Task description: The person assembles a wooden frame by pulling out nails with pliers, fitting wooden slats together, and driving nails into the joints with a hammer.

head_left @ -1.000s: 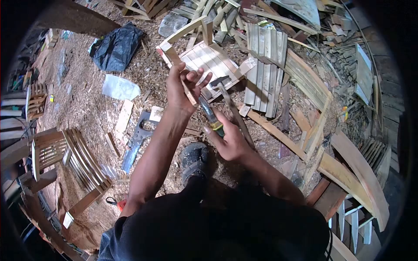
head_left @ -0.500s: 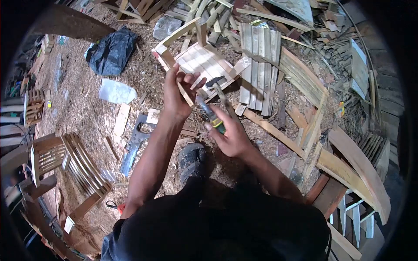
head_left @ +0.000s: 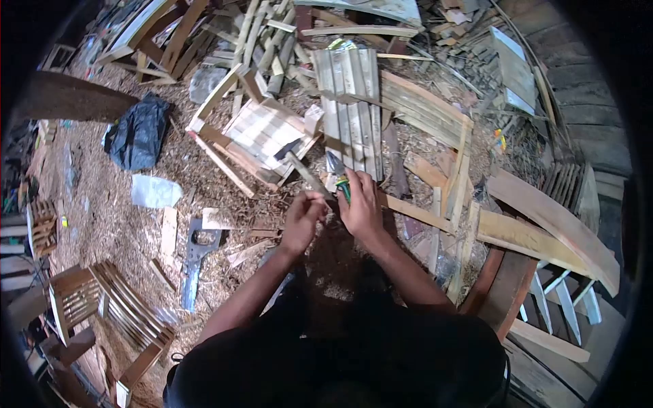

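Note:
My right hand point(head_left: 360, 207) is wrapped round pliers point(head_left: 344, 183) with green and yellow grips, their grey jaws pointing up and away from me. Just left of it, my left hand point(head_left: 303, 221) is closed, fingertips pinched together near the end of a hammer's wooden handle. What they hold, if anything, I cannot tell. The hammer point(head_left: 307, 171) lies slanted, its dark head over the edge of a small wooden chair point(head_left: 262, 129). The chair, with a pale slatted panel, lies on the shavings beyond my hands.
A handsaw point(head_left: 194, 265) lies on the shavings at the left, below a black plastic bag point(head_left: 139, 132). Ribbed boards point(head_left: 350, 102) stand beyond my right hand. Wooden frames point(head_left: 462, 170) and curved planks point(head_left: 544, 224) crowd the right. A slatted chair piece point(head_left: 126, 248) is at lower left.
My left hand has come down from its raised, open pose beside the chair and closed near the hammer handle. The pliers have swung more upright in my right hand. The view has shifted right.

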`<state>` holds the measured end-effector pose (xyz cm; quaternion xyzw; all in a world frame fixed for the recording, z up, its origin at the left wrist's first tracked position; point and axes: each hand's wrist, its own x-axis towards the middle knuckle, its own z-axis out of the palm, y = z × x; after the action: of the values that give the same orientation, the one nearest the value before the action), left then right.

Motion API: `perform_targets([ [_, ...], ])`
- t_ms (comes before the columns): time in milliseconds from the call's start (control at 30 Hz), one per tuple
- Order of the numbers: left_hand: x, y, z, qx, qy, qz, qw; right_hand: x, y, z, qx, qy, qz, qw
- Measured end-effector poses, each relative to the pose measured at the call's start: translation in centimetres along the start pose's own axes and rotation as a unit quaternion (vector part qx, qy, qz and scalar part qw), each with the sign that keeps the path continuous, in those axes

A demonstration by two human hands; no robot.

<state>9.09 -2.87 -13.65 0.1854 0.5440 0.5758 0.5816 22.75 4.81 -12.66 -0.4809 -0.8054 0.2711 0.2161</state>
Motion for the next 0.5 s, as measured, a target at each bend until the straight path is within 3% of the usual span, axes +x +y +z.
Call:
perform_targets([
  [33, 0.9, -0.1, 0.7, 0.051, -0.05, 0.034, 0.997, 0.2, 0.0, -0.2, -0.028, 0.002, -0.007, 1.0],
  [100, 2.6, 0.5, 1.6, 0.094, -0.058, 0.071, 0.991, 0.5, -0.2, -1.0, -0.023, -0.008, -0.002, 1.0],
  [167, 2.7, 1.5, 1.9, 0.138, -0.06, 0.108, 0.983, 1.0, -0.7, -1.3, -0.123, 0.04, -0.074, 0.989],
  [300, 1.3, 3.8, 1.1, 0.146, -0.048, 0.112, 0.982, 0.8, -2.0, -0.5, -0.046, 0.055, -0.151, 0.986],
  [367, 1.3, 2.8, 0.3, 0.168, -0.052, 0.174, 0.969, 0.6, -2.4, -0.3, -0.038, 0.04, -0.148, 0.987],
  [500, 2.0, 2.9, 0.4, 0.219, -0.039, 0.164, 0.961, 1.1, -2.4, -0.3, -0.013, 0.048, -0.121, 0.991],
])
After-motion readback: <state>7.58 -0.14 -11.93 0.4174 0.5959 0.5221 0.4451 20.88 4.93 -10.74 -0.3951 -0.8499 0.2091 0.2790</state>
